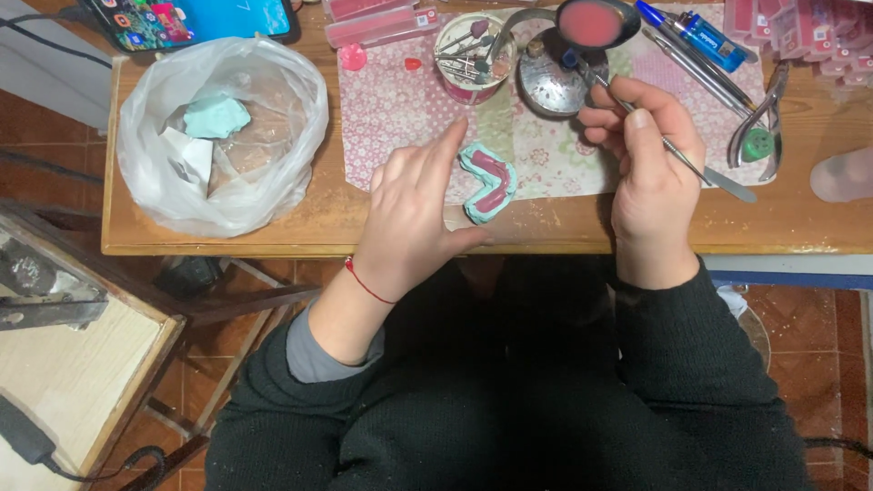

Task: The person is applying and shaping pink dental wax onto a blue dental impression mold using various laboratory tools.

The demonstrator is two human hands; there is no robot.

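Pink wax filled the horseshoe groove of a turquoise dental cast (488,183), which lay on the wooden bench (564,227) at the near edge of a pink floral cloth (400,109). Its arch closed toward the far left and its two arms opened toward the near right, so the long axis ran on a diagonal across the bench edge.

The left hand (414,223) sat just left of the cast, fingers spread and loose, the forefinger raised beside the arch and the thumb stretched along the bench edge under it (whether a fingertip actually touched the cast could not be told). It held nothing.

The right hand (647,173) was closed in a pen grip on a thin metal spatula (677,155), whose flat blade pointed to the near right while its far end reached toward a round metal dish (550,82). This hand stood right of the cast, apart from it.

Flat pink boxes (382,25) lay along the far edge, more of them stacked at the far right corner (818,36). A blue lighter (702,36) lay near them. A clear plastic bag (223,132) on the left held a turquoise lump (216,116).
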